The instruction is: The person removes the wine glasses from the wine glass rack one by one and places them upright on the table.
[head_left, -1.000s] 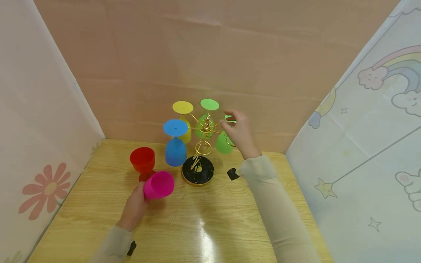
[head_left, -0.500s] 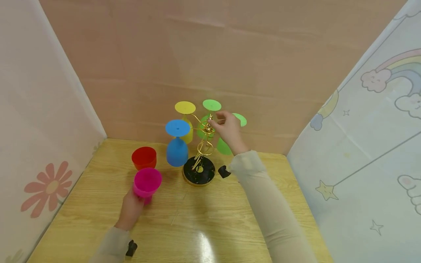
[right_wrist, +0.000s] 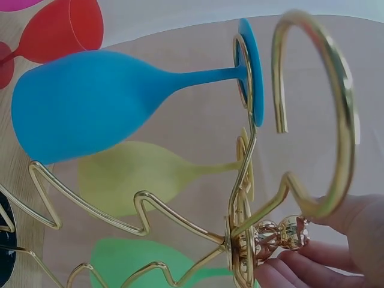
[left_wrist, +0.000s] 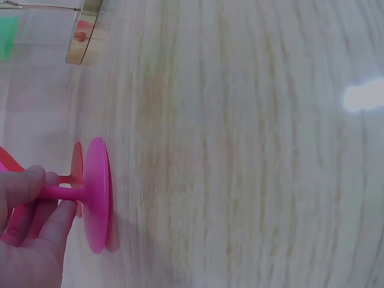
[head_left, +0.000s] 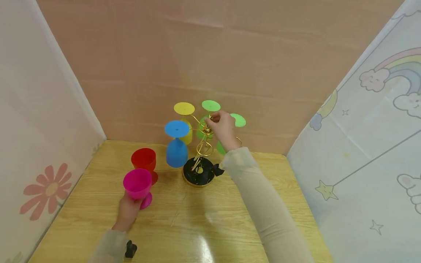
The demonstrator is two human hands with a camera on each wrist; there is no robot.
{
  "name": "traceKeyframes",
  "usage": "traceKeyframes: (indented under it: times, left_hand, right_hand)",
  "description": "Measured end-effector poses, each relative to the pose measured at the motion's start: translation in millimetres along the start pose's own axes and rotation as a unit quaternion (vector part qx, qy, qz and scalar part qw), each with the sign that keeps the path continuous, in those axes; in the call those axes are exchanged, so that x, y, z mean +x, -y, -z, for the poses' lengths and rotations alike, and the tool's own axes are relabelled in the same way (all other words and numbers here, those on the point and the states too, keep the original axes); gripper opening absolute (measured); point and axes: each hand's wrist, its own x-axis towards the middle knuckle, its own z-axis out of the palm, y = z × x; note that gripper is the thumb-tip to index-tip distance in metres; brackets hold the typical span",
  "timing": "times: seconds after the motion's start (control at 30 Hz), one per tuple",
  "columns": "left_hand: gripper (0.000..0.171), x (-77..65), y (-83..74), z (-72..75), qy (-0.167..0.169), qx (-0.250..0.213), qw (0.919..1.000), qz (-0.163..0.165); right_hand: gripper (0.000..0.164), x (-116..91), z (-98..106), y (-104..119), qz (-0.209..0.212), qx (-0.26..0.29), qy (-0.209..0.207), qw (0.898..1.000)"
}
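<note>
My left hand holds a pink goblet with its bowl upward. In the left wrist view my fingers wrap its stem, and its round foot is close over the table. At the top of a gold wire goblet rack, my right hand pinches the gold ball knob. Upside down on the rack's hooks hang a blue goblet, a yellow goblet and two green ones, the nearer green goblet partly behind my right hand. A bare hook curls toward the right wrist camera.
A red goblet stands upright on the wooden table, just behind the pink one. The rack's round black base sits mid-table. A brown backdrop rises behind, with printed sheets on both sides.
My right hand has moved left from beside the nearer green goblet to the rack's top knob. My left hand has shifted left, turning the pink goblet from tipped toward me to more upright.
</note>
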Motion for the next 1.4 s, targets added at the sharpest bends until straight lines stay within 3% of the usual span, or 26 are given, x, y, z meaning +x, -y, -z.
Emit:
traceKeyframes:
  times: [0.3, 0.87, 1.23, 1.4]
  left_hand:
    - [0.04, 3.1, -2.3, 4.3, 0.053, -0.022, 0.9968, 0.056]
    - [0.042, 4.2, -1.9, 3.9, 0.033, -0.02, 0.9981, 0.048]
    - [0.036, 7.3, 0.2, 1.7, 0.028, -0.018, 0.9981, 0.053]
    - [0.033, 8.2, 2.7, 0.6, 0.023, -0.021, 0.9984, 0.048]
  right_hand:
    - [0.03, 1.4, 0.7, 2.9, 0.0, -0.003, 0.007, 1.0]
    - [0.013, 4.5, 4.3, 0.2, 0.027, -0.044, 0.019, 0.998]
    - [0.014, 9.8, 10.4, -7.9, 0.054, -0.061, 0.036, 0.996]
    - [0.023, 11.1, 10.7, -7.6, 0.057, -0.062, 0.047, 0.995]
